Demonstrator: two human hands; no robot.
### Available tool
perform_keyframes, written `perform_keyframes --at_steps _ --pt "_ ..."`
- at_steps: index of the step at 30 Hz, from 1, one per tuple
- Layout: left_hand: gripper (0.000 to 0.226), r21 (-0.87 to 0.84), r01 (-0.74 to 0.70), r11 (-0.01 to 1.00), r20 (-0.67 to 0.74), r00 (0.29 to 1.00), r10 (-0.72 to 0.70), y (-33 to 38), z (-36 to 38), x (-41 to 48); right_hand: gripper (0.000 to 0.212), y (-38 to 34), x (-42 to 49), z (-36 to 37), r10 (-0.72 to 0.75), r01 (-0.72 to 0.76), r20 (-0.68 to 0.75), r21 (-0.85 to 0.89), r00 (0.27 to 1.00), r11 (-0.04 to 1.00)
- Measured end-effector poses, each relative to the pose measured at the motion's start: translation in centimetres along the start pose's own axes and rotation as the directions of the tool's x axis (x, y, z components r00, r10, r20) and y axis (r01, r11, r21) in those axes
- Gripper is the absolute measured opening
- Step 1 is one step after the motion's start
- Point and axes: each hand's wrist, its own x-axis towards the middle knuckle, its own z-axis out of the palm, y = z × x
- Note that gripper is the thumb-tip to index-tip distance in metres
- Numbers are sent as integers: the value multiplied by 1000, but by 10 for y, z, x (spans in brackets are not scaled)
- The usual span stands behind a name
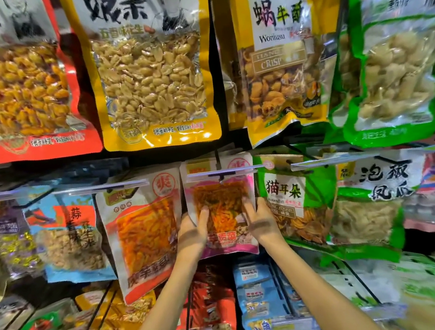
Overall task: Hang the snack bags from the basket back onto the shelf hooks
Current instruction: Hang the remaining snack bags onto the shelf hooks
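Head cam: left hand and right hand both pinching the pink snack bag by its sides, top's on the hook I think.

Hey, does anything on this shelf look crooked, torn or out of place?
The orange bag left of the pink bag hangs tilted, its bottom edge rising to the right; the wide lens may exaggerate this. Nothing looks spilled or torn.

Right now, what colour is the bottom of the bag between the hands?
The bag is pink along its bottom, seen best in the head view.
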Motion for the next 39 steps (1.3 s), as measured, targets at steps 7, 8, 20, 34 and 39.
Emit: perform_keyframes --at_steps 7,8,20,34,39 --pt "54 -122 67 990 121 991 -52 -16 -4 -9 62 0 -15 -9 28 -28 10 52 1000 998" --pt "53 -152 88 985 129 989 -68 -18 -4 -11 55 4 -18 -9 27 -28 7 78 1000 997" --pt "63 -168 107 980 142 986 -83 -27 -17 -43 48 2 -63 -32 -21 22 14 -44 1000 999" --pt "55 121 -115 986 77 991 106 12 -10 -110 51 10 -109 -100 -154 200 160 -336 975 920" --pt "75 592 -284 754 88 953 290 11 10 -137 51 20 -120 -147 -296 369 240 -761 924 534"
